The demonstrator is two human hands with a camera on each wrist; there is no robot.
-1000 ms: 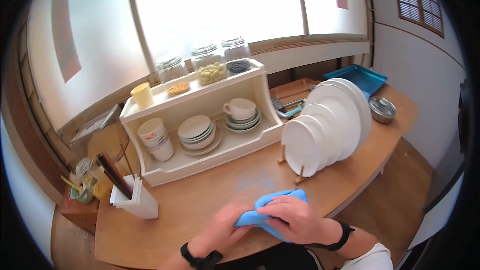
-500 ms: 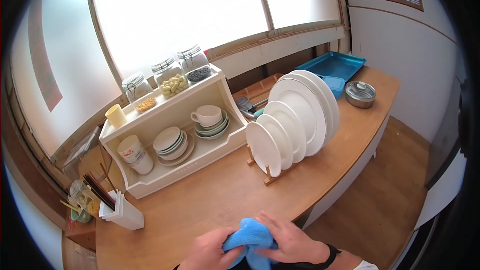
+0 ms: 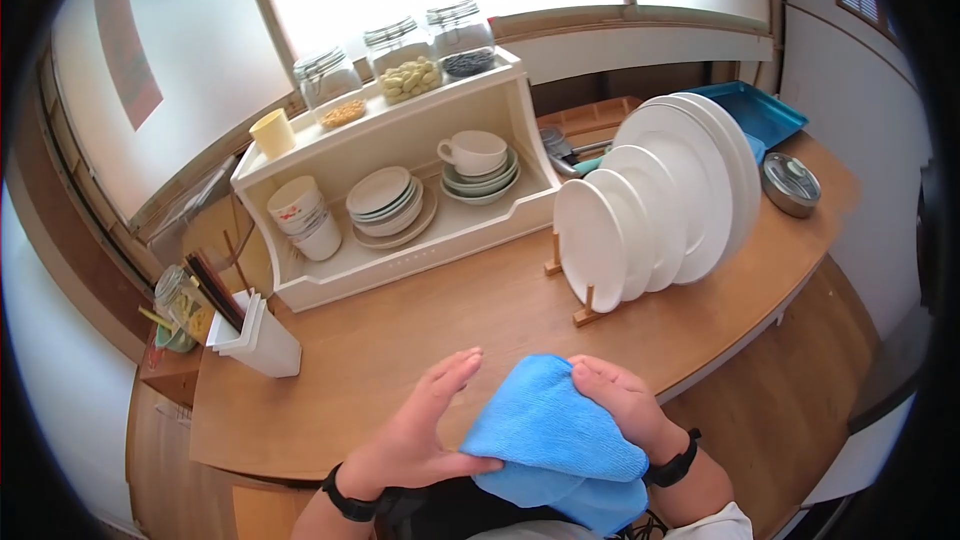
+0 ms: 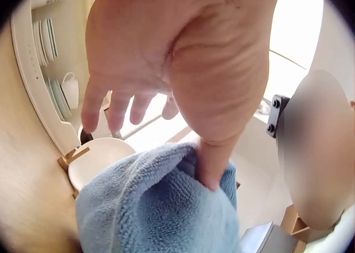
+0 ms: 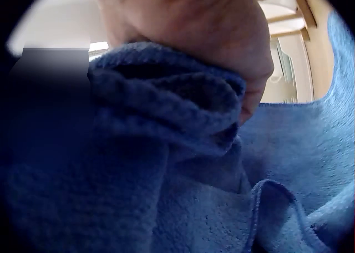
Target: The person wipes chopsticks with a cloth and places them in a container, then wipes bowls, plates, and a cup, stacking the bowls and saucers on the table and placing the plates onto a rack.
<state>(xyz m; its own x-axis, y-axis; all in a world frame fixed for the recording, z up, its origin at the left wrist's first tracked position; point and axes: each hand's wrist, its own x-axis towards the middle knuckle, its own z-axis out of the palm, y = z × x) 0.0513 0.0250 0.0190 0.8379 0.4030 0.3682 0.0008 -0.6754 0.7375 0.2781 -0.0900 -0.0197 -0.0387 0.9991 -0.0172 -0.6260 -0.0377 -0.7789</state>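
Observation:
A blue cloth [image 3: 560, 430] hangs loosely folded between the two hands, above the table's front edge. My right hand [image 3: 625, 405] grips its upper right part; in the right wrist view the fingers of that hand [image 5: 205, 37] are curled round bunched folds of the cloth [image 5: 294, 153]. My left hand [image 3: 425, 430] is spread at the cloth's left side, its thumb touching the cloth and its other fingers raised clear. The left wrist view shows the left hand [image 4: 177, 59] with straight, parted fingers and the thumb against the cloth [image 4: 161, 203].
White plates [image 3: 590, 245] stand in a wooden rack on the table [image 3: 450, 310]. Behind is a white shelf [image 3: 420, 260] with bowls, cups and jars [image 3: 405, 65]. At left stands a white holder [image 3: 270, 340] with chopsticks; at right, a lidded pot [image 3: 790, 185] and blue tray [image 3: 750, 105].
The cloth, bunched between both hands before, has opened out into a wider folded piece. My left hand has loosened and spread its fingers. The head view has shifted.

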